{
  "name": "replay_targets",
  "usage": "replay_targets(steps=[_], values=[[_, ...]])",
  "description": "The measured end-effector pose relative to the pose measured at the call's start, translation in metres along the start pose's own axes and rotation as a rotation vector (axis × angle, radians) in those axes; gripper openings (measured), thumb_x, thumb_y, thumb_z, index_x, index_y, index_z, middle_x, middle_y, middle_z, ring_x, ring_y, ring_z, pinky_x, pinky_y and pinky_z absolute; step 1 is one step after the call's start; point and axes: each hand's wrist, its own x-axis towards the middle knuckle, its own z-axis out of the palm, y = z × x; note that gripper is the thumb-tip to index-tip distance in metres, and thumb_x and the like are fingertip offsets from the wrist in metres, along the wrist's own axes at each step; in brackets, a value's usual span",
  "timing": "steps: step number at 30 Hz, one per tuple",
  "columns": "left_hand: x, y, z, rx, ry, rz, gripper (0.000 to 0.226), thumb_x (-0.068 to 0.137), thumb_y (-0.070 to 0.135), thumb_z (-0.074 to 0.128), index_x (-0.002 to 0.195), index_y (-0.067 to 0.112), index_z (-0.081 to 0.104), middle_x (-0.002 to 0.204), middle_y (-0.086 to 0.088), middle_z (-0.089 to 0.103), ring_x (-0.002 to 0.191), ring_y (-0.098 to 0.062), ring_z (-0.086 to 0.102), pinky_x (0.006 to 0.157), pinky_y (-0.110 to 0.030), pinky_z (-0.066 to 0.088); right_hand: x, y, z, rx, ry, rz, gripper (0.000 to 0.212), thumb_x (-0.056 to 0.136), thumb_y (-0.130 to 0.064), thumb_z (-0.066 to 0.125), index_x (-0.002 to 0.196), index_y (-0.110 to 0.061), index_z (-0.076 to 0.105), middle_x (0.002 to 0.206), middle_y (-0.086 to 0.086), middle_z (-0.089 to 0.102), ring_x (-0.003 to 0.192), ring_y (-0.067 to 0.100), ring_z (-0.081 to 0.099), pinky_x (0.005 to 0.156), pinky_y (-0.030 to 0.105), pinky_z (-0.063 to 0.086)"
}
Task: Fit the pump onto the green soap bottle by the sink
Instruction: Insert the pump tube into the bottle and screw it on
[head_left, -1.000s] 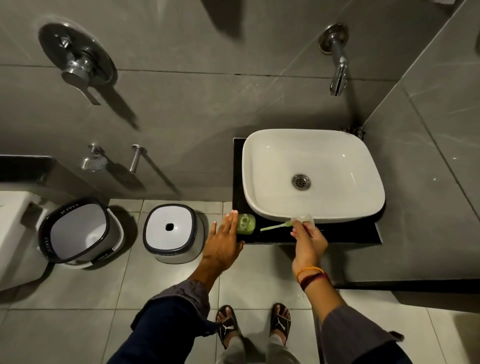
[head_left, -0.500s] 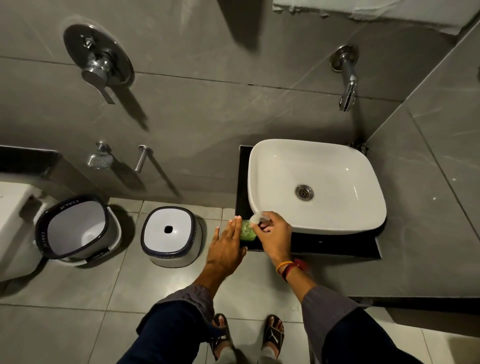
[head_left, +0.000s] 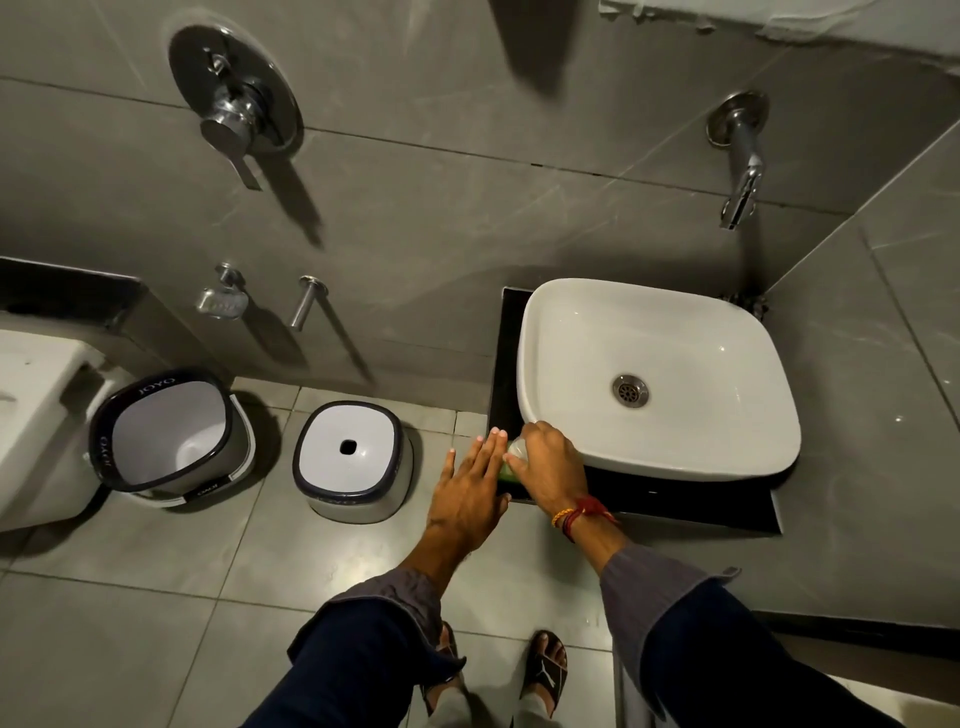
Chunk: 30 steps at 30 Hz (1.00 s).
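Observation:
The green soap bottle (head_left: 505, 472) stands on the black counter (head_left: 675, 501) at the front left corner of the white sink (head_left: 654, 374). Only a sliver of green shows between my hands. My right hand (head_left: 545, 465) is closed over the white pump (head_left: 517, 448) right on top of the bottle. My left hand (head_left: 470, 493) is flat and open, fingers together, resting against the bottle's left side. The pump's tube is hidden.
A chrome tap (head_left: 740, 171) juts from the wall above the sink. On the floor to the left stand a white stool (head_left: 353, 460) and an open bucket (head_left: 166, 431). A toilet (head_left: 31, 415) is at the far left. My sandalled feet (head_left: 543, 673) are below.
My right hand carried the pump from the sink's front edge leftward onto the bottle top; its green tube no longer shows. My left hand has stayed beside the bottle.

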Motion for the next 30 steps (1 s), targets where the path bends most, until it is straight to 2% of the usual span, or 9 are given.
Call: replay_targets(steps=[3, 6, 8, 10, 13, 17, 22, 27, 30], values=[[0.003, 0.0013, 0.0007, 0.051, -0.008, -0.013, 0.079, 0.105, 0.045, 0.042, 0.161, 0.019, -0.007, 0.17, -0.002, -0.01, 0.157, -0.023, -0.007, 0.127, -0.055, 0.004, -0.0004, -0.0033, -0.0015, -0.111, 0.008, 0.038, 0.049, 0.091, -0.051, 0.06, 0.115, -0.009, 0.068, 0.112, 0.012, 0.071, 0.101, 0.027, 0.069, 0.083, 0.036, 0.058], [0.0058, 0.004, 0.0018, 0.078, -0.02, -0.026, 0.082, 0.105, 0.046, 0.041, 0.16, 0.016, -0.011, 0.17, -0.004, -0.013, 0.157, -0.025, -0.009, 0.127, -0.056, 0.005, -0.0064, -0.0017, 0.0, 0.031, 0.01, -0.013, 0.053, 0.086, -0.035, 0.066, 0.132, -0.01, 0.056, 0.126, 0.011, 0.062, 0.113, 0.028, 0.063, 0.094, 0.036, 0.056], [0.0052, 0.0051, 0.0036, 0.063, -0.018, -0.04, 0.083, 0.105, 0.045, 0.042, 0.159, 0.016, -0.012, 0.17, -0.005, -0.012, 0.157, -0.025, -0.008, 0.127, -0.057, 0.005, -0.0076, 0.0006, 0.0017, 0.064, -0.011, -0.067, 0.045, 0.088, -0.024, 0.064, 0.131, -0.01, 0.056, 0.128, 0.01, 0.059, 0.114, 0.029, 0.062, 0.097, 0.035, 0.055], [0.0044, 0.006, 0.0048, 0.045, -0.019, -0.053, 0.083, 0.105, 0.042, 0.044, 0.16, 0.016, -0.012, 0.17, -0.005, -0.011, 0.157, -0.025, -0.007, 0.127, -0.056, 0.004, -0.0059, 0.0015, 0.0024, -0.016, -0.014, -0.033, 0.036, 0.095, -0.03, 0.059, 0.124, -0.009, 0.06, 0.123, 0.011, 0.064, 0.108, 0.027, 0.066, 0.091, 0.033, 0.057], [0.0044, 0.006, 0.0053, 0.073, -0.017, -0.045, 0.077, 0.106, 0.04, 0.042, 0.16, 0.016, -0.008, 0.17, -0.005, -0.013, 0.157, -0.024, -0.009, 0.127, -0.056, 0.003, -0.005, -0.0023, 0.0005, -0.063, 0.002, 0.047, 0.05, 0.091, -0.049, 0.06, 0.121, -0.009, 0.063, 0.115, 0.011, 0.069, 0.1, 0.027, 0.069, 0.082, 0.034, 0.058], [0.0036, 0.0056, 0.0061, 0.083, -0.017, -0.048, 0.076, 0.106, 0.039, 0.041, 0.161, 0.016, -0.006, 0.17, -0.005, -0.013, 0.157, -0.025, -0.009, 0.127, -0.056, 0.003, -0.004, -0.0035, 0.0049, -0.019, -0.028, -0.045, 0.043, 0.095, -0.033, 0.06, 0.128, -0.006, 0.058, 0.126, 0.014, 0.062, 0.11, 0.029, 0.066, 0.094, 0.034, 0.057], [0.004, 0.007, 0.0054, 0.071, -0.004, -0.064, 0.078, 0.107, 0.04, 0.04, 0.16, 0.017, -0.011, 0.17, -0.004, -0.012, 0.157, -0.023, -0.008, 0.127, -0.054, 0.0, 0.0011, -0.004, -0.0011, -0.068, 0.03, 0.077, 0.052, 0.093, -0.054, 0.056, 0.109, -0.006, 0.069, 0.104, 0.013, 0.072, 0.089, 0.027, 0.071, 0.074, 0.034, 0.059], [0.004, 0.0076, 0.0059, 0.064, 0.003, -0.073, 0.081, 0.106, 0.04, 0.043, 0.159, 0.016, -0.013, 0.17, -0.005, -0.011, 0.157, -0.023, -0.007, 0.127, -0.054, 0.001, -0.002, -0.0007, 0.007, 0.062, -0.002, 0.045, 0.04, 0.092, -0.033, 0.063, 0.119, -0.004, 0.063, 0.113, 0.015, 0.07, 0.098, 0.027, 0.068, 0.082, 0.031, 0.057], [0.0036, 0.0077, 0.0049, 0.069, 0.004, -0.074, 0.081, 0.106, 0.04, 0.044, 0.159, 0.016, -0.011, 0.17, -0.005, -0.01, 0.157, -0.023, -0.006, 0.127, -0.053, 0.002, -0.0007, -0.0002, 0.0075, 0.076, 0.022, 0.154, 0.044, 0.091, -0.049, 0.062, 0.101, -0.007, 0.072, 0.095, 0.012, 0.075, 0.081, 0.025, 0.071, 0.068, 0.03, 0.058]])
